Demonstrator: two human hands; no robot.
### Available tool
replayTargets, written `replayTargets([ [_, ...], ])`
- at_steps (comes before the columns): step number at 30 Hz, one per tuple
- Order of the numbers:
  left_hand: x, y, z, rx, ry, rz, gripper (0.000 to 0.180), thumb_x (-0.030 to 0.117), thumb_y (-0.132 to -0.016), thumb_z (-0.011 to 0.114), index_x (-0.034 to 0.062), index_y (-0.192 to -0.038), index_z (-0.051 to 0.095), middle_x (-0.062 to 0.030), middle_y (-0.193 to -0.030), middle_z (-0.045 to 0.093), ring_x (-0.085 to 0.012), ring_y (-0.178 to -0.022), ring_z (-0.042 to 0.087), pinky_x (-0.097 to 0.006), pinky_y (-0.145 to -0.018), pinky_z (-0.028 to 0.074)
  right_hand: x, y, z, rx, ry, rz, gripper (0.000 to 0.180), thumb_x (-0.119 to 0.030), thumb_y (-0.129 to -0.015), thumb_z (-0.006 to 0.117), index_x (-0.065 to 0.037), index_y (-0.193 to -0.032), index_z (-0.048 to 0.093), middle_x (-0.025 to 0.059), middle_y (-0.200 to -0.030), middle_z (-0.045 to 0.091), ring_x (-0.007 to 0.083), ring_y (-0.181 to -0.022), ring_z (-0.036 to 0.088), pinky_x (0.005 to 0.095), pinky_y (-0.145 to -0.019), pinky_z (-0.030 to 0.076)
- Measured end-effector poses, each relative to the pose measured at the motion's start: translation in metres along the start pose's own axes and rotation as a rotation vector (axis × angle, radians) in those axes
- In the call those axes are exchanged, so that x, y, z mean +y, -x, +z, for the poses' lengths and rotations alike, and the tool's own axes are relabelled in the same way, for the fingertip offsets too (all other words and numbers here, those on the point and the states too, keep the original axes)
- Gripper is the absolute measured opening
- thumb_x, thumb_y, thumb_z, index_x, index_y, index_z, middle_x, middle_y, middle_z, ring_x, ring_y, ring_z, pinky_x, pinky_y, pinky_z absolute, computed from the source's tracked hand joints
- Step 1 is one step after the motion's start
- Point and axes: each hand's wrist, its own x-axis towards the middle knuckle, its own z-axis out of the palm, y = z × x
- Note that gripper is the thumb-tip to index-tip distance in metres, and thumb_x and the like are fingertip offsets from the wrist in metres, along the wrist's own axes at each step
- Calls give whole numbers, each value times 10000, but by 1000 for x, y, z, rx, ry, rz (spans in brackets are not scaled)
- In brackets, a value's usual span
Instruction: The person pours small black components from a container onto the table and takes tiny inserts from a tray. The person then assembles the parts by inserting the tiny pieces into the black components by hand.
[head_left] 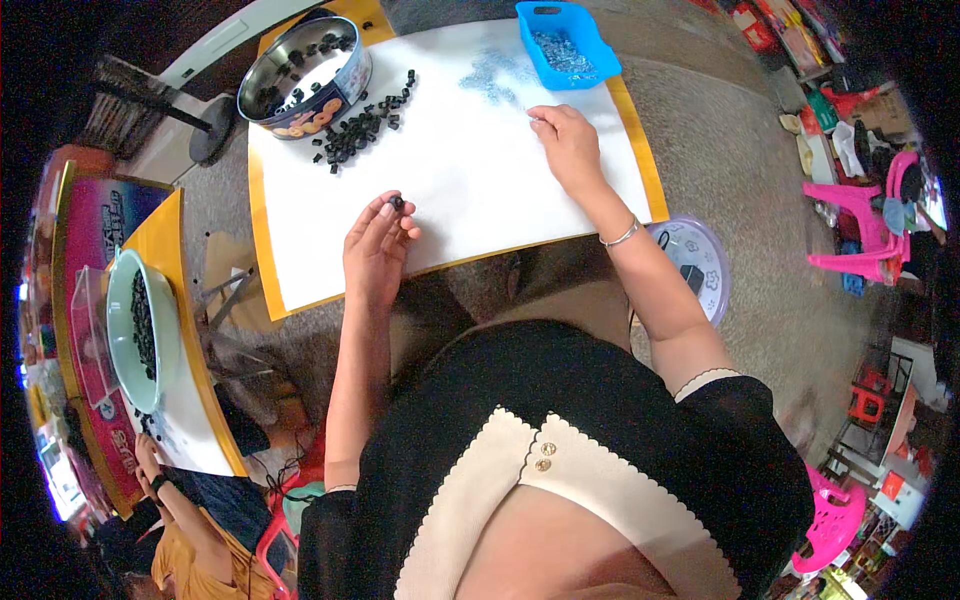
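Note:
My left hand point(375, 245) is raised over the near left part of the white table top point(450, 190), pinching a small black knob-like part point(397, 202) between thumb and fingertips. Farther right, my right hand point(572, 148) has its thumb and forefinger pressed together; a tiny pale tip shows there, too small to name. Just beyond it lie scattered small silvery pieces point(495, 78). More of them fill the bottom of a blue plastic basket point(533, 50) at the far right. A loose pile of black parts point(352, 138) spreads beside a round metal tin point(357, 80), which holds more of them.
Yellow edging point(640, 150) borders the table. Below its right corner stands a pale purple patterned basin point(712, 270). At left, another person's hand point(148, 462) works beside black parts and a mint-green basin point(165, 350). Pink chairs point(850, 225) stand at the right.

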Motion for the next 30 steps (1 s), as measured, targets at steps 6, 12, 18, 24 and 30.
replayTargets([
  [6, -2, -1, -4, 15, -10, -4, 267, 78, -920, 496, -46, -1156, 493, -156, -959, 589, -162, -767, 586, -276, -675, 506, 0, 8, -5, -20, 34, 24, 120, -121, -784, 589, -71, -866, 660, 120, -843, 604, 305, -851, 562, 407, -757, 454],
  [12, -4, -3, -7, -18, 40, -2, 259, 76, -918, 501, -41, -1149, 501, -158, -955, 592, -166, -760, 587, -280, -675, 509, 4, 13, -15, -18, 161, -50, 145, -164, -778, 616, -85, -892, 659, 99, -863, 593, 290, -886, 542, 413, -790, 431],
  [18, -3, -2, -8, -20, 18, 2, 259, 80, -924, 492, -37, -1155, 500, -159, -956, 593, -165, -760, 587, -276, -681, 511, -2, 7, -13, 8, 241, -147, 163, -176, -776, 624, -83, -905, 661, 97, -904, 583, 291, -914, 524, 426, -814, 412],
  [24, -5, -2, -10, -32, 4, 5, 265, 81, -929, 479, -43, -1163, 495, -161, -973, 591, -162, -766, 588, -275, -690, 510, -6, -17, 7, 3, 244, -138, 153, -136, -776, 619, -46, -892, 664, 120, -871, 600, 301, -890, 542, 395, -803, 424],
  [30, -1, 5, -8, 10, -16, 9, 275, 86, -914, 508, -46, -1155, 503, -160, -969, 595, -154, -757, 588, -272, -689, 519, -20, -14, 6, -46, -24, -3, 113, -120, -778, 636, -36, -851, 659, 92, -791, 625, 214, -749, 577, 331, -694, 457],
])
